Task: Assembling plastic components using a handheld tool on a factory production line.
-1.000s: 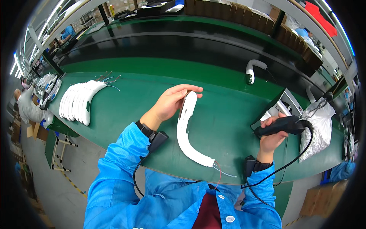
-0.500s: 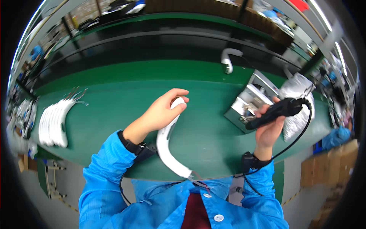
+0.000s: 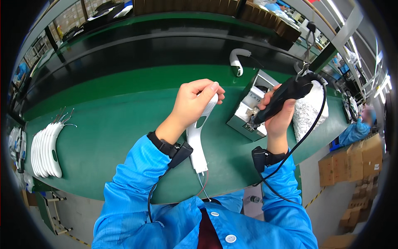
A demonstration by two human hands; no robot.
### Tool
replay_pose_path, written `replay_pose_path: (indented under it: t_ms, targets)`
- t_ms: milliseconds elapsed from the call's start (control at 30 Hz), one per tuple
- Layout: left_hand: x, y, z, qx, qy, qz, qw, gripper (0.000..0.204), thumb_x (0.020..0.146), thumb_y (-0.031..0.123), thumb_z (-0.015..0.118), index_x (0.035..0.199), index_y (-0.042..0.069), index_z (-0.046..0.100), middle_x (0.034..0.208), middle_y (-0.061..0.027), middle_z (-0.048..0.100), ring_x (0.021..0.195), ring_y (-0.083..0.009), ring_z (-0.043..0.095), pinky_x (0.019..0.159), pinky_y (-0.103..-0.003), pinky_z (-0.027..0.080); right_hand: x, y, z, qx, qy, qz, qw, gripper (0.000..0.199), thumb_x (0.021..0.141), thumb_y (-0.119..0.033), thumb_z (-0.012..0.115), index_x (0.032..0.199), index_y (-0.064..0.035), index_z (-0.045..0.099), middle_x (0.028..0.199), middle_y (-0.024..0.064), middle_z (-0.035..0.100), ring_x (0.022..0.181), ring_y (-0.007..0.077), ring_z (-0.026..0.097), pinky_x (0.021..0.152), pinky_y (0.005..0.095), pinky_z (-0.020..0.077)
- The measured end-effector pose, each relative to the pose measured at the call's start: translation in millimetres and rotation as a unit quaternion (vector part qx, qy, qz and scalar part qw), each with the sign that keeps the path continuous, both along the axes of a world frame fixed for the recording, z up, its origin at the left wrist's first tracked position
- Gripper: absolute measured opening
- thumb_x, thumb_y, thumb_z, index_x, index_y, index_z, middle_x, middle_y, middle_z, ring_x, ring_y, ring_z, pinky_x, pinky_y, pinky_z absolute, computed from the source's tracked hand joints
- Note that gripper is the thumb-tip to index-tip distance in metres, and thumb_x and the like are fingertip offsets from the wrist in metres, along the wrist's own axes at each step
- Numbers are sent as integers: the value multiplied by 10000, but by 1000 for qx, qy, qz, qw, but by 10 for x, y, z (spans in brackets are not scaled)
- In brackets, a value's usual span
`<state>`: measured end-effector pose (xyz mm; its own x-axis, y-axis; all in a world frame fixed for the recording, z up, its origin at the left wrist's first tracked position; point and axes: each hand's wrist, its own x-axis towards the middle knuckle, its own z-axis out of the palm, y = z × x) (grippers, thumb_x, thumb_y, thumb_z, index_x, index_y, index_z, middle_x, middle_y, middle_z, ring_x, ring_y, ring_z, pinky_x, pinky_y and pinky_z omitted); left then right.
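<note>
My left hand [image 3: 195,99], fingers curled, grips the upper end of a curved white plastic housing [image 3: 196,150]. The housing has a dark oval opening, and thin wires [image 3: 203,181] trail from its lower end toward my lap. In my right hand [image 3: 280,118] is a black electric screwdriver [image 3: 286,98], tilted with its tip down at the left. That tip is at the front of a grey metal box [image 3: 259,92], which looks like a screw feeder. From the tool's rear a black cable [image 3: 317,120] loops down past my right wrist.
Several similar white housings [image 3: 43,151] with wires lie side by side at the left. Another curved white piece [image 3: 237,61] rests behind the metal box. A silvery bag [image 3: 309,110] lies right of the box. A metal hook [image 3: 306,54] hangs above the screwdriver. Cardboard boxes [image 3: 350,162] stand at the right.
My left hand has moved up and right with the white housing, which now stands more upright. The screwdriver has swung steeper, its tip now at the metal box. The whole view has shifted.
</note>
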<state>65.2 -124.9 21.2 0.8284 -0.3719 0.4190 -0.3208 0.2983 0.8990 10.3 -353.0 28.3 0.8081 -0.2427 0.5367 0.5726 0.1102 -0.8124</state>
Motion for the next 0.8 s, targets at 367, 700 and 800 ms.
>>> replay_pose_path:
  t_ms: [367,700,800]
  targets:
    - [64,21,-90,-22,-15,-4,1000,315,932,206,491,791,-39,629,740,-93,631,678,-148,616,620,-265,493,-412,1004,-354,111,56,113,986,849,692,-821,454,1084,-68,420,704,89,540,590,179,533,606,316,466]
    - [32,25,-97,3,-46,3,999,326,933,221,494,777,-29,634,710,-77,620,667,-132,590,605,-260,475,-320,1234,-515,117,72,147,980,842,676,-805,505,1079,-70,420,716,96,544,633,178,548,622,306,463]
    - [33,30,-76,6,-64,13,998,324,932,224,499,780,-28,634,715,-75,623,674,-131,589,607,-261,475,-303,1247,-560,111,106,163,975,857,664,-817,498,1075,-69,419,714,101,543,618,177,542,615,300,461]
